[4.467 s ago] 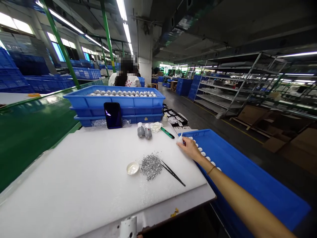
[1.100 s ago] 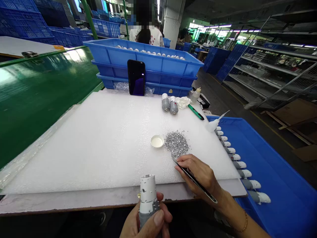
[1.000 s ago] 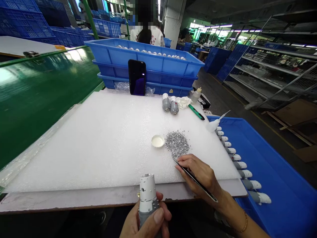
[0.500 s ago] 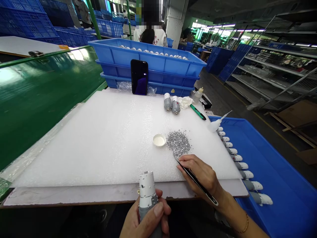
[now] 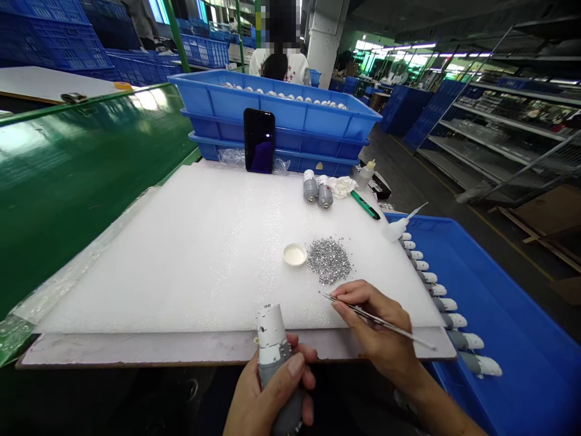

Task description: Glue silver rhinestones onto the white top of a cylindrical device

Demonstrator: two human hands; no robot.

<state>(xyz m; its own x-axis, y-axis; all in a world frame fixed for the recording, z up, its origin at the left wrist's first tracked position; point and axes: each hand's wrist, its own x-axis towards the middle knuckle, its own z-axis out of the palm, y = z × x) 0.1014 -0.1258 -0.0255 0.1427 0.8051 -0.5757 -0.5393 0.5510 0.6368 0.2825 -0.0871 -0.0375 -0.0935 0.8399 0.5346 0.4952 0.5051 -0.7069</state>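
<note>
My left hand (image 5: pixel 276 387) is wrapped round a white and grey cylindrical part (image 5: pixel 271 330), held with its white end up at the board's front edge. Between the fingertips of my right hand (image 5: pixel 379 327) are metal tweezers (image 5: pixel 385 324), their tip just above the white foam sheet (image 5: pixel 181 260). Beyond that tip lies a pile of small silvery pieces (image 5: pixel 329 260). A small round dish (image 5: pixel 295 255) with pale contents is left of the pile. Whether the tweezers hold a piece is too small to tell.
Stacked blue trays (image 5: pixel 281 121) stand at the back, a phone (image 5: pixel 259 140) leaning on them. Two similar parts (image 5: pixel 310 186) and a green pen (image 5: pixel 365 204) lie at the back right. A blue tray (image 5: pixel 508 303) at right holds a row of parts. A person (image 5: pixel 285 63) is beyond.
My right hand has turned the tweezers, so their rear end now points further right. The part in my left hand is tilted slightly differently. The view has shifted a little.
</note>
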